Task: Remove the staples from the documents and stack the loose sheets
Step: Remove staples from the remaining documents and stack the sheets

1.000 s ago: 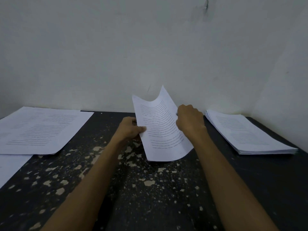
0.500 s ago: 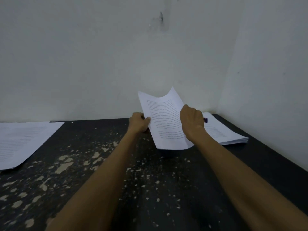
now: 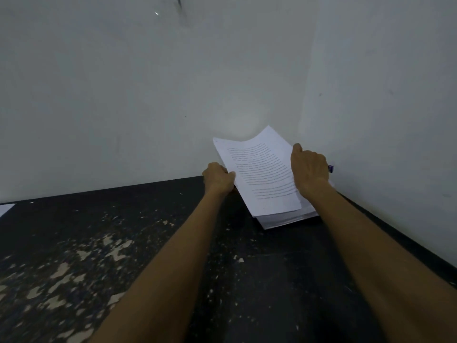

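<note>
You've carried the sheet (image 3: 262,174) from mid-worktop over to the stack (image 3: 284,220) in the back right corner of the worktop (image 3: 222,268). Its near edge now seems to rest on the pile, with the far end lifted. Your left hand (image 3: 218,178) pinches its left edge and your right hand (image 3: 309,167) grips the right edge (a purple tip (image 3: 330,168) pokes out beyond). Lowering it and letting go looks next.

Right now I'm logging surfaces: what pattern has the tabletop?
Black tabletop, speckled with pale chipped patches; head view shows it best.

White printed sheet (image 3: 259,174); black, pale-flecked table (image 3: 148,243).
</note>
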